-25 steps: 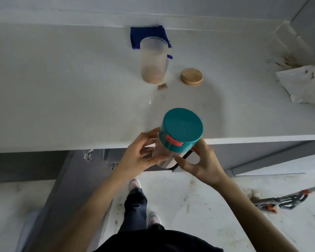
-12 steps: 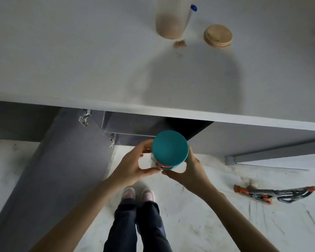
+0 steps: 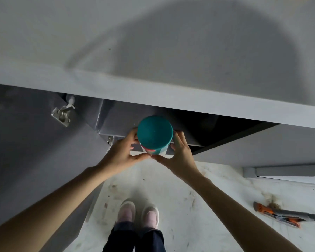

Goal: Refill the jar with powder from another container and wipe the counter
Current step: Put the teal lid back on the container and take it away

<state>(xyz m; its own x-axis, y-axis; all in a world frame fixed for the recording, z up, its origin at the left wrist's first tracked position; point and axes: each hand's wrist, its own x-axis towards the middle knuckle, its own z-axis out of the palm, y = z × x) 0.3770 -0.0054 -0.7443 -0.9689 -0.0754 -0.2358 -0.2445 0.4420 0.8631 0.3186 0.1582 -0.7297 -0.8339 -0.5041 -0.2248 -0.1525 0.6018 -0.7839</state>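
A container with a teal lid [image 3: 154, 134] is seen from straight above, upright, held below the counter's front edge at the mouth of an open dark cabinet [image 3: 207, 131]. My left hand [image 3: 124, 153] grips its left side and my right hand [image 3: 178, 155] grips its right side, thumbs meeting at the front. A red clasp shows on the lid's near rim. The jar, the wooden lid and the blue cloth on the counter are out of view.
The white counter [image 3: 153, 51] fills the upper view, with my shadow on it. An open grey cabinet door [image 3: 35, 151] with hinges stands at the left. An orange and grey tool [image 3: 280, 215] lies on the floor at the right. My feet [image 3: 138, 213] stand below.
Both hands have lowered the teal-lidded container from counter height down to the open cabinet. My view has tilted down, so the jar, wooden lid and cloth left the frame.
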